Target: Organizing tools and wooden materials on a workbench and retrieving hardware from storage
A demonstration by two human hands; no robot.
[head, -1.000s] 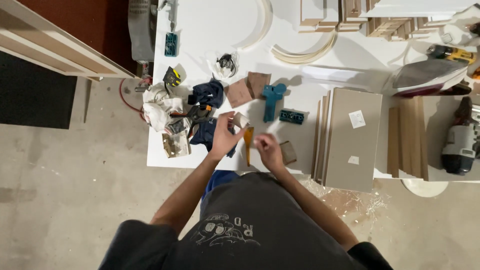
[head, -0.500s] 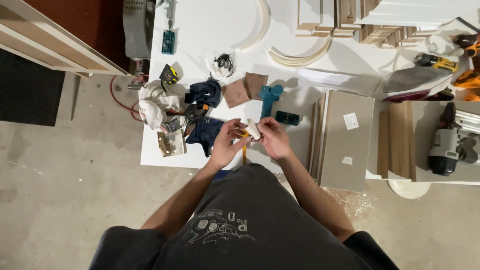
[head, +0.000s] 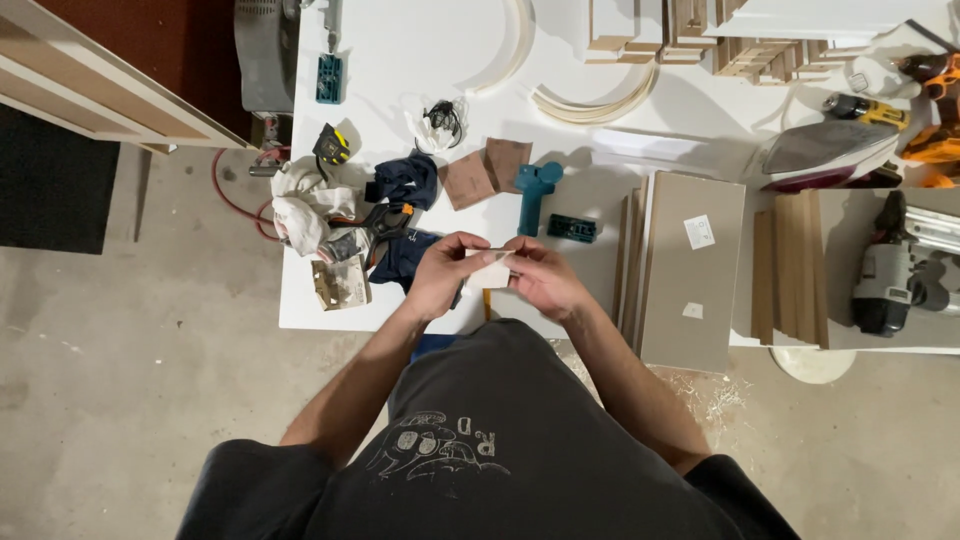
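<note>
Both hands are up over the near edge of the white worktable [head: 400,60], meeting in the middle. The left hand [head: 445,275] has its fingers curled and pinched onto one end of a small pale flat piece [head: 492,270], and the right hand [head: 540,280] grips the other end the same way, thumbs on top. The piece hangs between the two hands just above the tabletop; what it is made of I can't tell. Peeking out directly below the hands is a thin yellow pencil [head: 486,303], lying on the table.

Just left of the left hand sits a crumpled dark blue cloth [head: 405,180] with a black clamp with orange handles [head: 385,220] on it, and further left a bundle of white rags [head: 305,205]. Just beyond the hands lie two brown sandpaper squares [head: 485,172] and a teal plastic jig [head: 535,190]. To the right of the right hand, a stack of grey flat panels [head: 690,270], and well beyond that a grey cordless drill [head: 885,275].
</note>
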